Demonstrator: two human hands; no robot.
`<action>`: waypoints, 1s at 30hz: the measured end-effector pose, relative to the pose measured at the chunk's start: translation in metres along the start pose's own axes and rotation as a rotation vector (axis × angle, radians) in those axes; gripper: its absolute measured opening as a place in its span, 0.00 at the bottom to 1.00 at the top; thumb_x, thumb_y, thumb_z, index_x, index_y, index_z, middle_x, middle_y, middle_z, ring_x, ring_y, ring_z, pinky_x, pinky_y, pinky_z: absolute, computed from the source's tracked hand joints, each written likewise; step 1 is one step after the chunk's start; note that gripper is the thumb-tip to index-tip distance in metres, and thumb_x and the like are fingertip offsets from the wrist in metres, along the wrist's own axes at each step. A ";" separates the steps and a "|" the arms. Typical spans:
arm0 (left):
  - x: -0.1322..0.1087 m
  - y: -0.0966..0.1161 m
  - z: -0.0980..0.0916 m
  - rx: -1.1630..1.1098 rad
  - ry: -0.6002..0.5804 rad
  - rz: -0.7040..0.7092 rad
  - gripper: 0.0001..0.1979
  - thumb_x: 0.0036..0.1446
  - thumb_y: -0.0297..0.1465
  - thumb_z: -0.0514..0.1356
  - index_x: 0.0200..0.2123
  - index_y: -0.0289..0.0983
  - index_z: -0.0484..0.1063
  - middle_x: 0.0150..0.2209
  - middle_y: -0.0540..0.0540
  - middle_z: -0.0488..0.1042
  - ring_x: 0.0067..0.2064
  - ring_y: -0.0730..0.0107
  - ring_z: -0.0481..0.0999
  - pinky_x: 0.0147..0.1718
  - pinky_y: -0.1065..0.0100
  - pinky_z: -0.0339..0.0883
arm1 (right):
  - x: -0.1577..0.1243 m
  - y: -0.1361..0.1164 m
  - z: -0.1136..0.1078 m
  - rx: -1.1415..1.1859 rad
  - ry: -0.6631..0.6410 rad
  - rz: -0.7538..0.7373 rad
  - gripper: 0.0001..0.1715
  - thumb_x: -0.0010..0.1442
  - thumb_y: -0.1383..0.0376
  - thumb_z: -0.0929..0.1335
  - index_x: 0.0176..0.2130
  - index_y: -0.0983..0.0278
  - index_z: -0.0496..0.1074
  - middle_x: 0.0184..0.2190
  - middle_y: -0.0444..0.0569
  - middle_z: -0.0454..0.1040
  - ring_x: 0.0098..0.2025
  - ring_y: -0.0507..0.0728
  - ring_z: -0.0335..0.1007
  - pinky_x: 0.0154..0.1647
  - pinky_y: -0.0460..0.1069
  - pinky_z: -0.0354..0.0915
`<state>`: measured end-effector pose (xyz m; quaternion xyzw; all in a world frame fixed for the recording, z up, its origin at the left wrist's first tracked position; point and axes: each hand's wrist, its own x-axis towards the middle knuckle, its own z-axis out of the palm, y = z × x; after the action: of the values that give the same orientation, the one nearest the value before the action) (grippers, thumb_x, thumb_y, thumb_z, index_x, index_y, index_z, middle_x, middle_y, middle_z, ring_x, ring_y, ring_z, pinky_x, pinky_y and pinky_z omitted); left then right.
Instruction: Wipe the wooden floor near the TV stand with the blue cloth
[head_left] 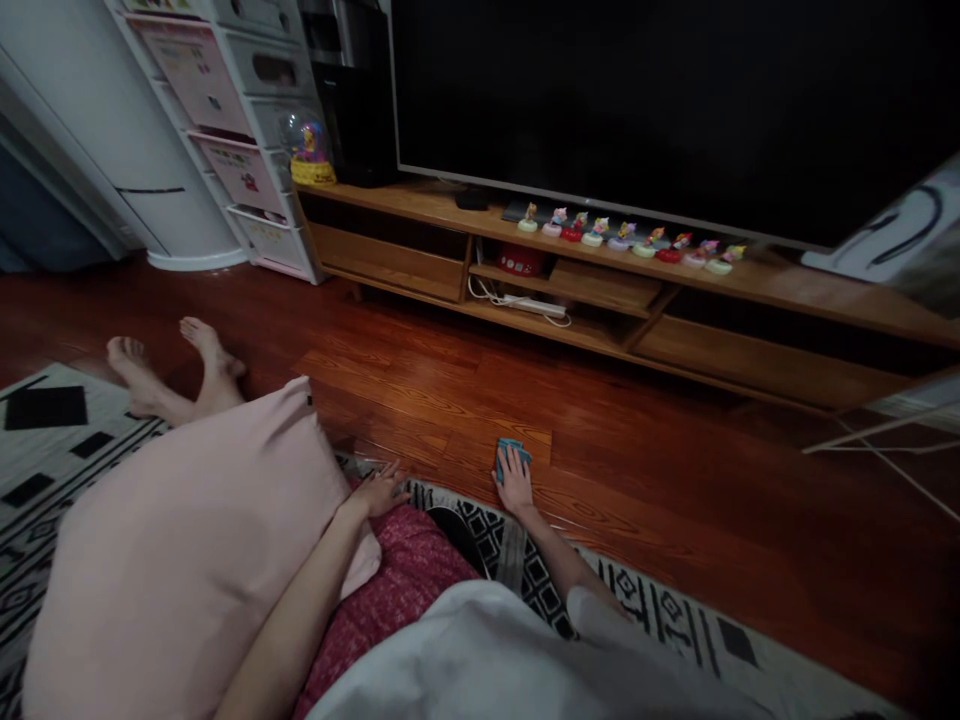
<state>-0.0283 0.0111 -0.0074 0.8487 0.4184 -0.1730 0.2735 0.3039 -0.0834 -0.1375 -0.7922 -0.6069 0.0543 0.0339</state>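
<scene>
My right hand [514, 486] lies flat on a small folded blue cloth [512, 444], its fingers stretched over it. The cloth is on the wooden floor [427, 380], just beyond the edge of the patterned rug. My left hand [381, 490] rests by the dark red fabric [405, 550] over my leg, fingers spread and nothing in them. A pale pink cushion [202, 540] covers part of my legs, under and beside my left forearm. Bare feet [172, 370] stick out past the cushion's far side.
A low wooden TV stand [390, 205] runs across the front, with a large dark television [645, 110] and a row of small figurines [622, 236] on it. A drawer tower [247, 170] stands left. Thin white legs [885, 435] reach the floor at right. The grey-and-black rug [637, 600] lies beneath me.
</scene>
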 end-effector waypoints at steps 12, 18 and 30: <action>-0.001 0.000 -0.001 -0.002 0.003 0.002 0.29 0.64 0.45 0.51 0.66 0.45 0.55 0.71 0.45 0.49 0.71 0.55 0.44 0.64 0.51 0.49 | 0.013 -0.009 0.009 0.041 0.022 -0.087 0.36 0.68 0.53 0.53 0.71 0.59 0.42 0.72 0.49 0.38 0.72 0.58 0.30 0.68 0.59 0.39; -0.003 0.003 -0.003 0.011 -0.021 -0.015 0.28 0.65 0.44 0.51 0.66 0.44 0.56 0.71 0.44 0.44 0.71 0.54 0.42 0.64 0.51 0.49 | -0.054 0.028 0.023 0.057 0.003 -0.310 0.36 0.69 0.52 0.54 0.70 0.53 0.38 0.72 0.44 0.39 0.72 0.57 0.31 0.68 0.59 0.41; -0.003 0.004 -0.005 0.020 -0.032 -0.037 0.29 0.65 0.42 0.52 0.67 0.44 0.54 0.71 0.44 0.46 0.70 0.56 0.45 0.65 0.51 0.48 | 0.074 -0.003 0.001 0.036 -0.043 0.093 0.37 0.69 0.50 0.52 0.71 0.58 0.39 0.72 0.48 0.35 0.72 0.59 0.29 0.68 0.61 0.38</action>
<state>-0.0265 0.0103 -0.0007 0.8407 0.4275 -0.1960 0.2684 0.3198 -0.0114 -0.1416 -0.8175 -0.5689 0.0836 0.0326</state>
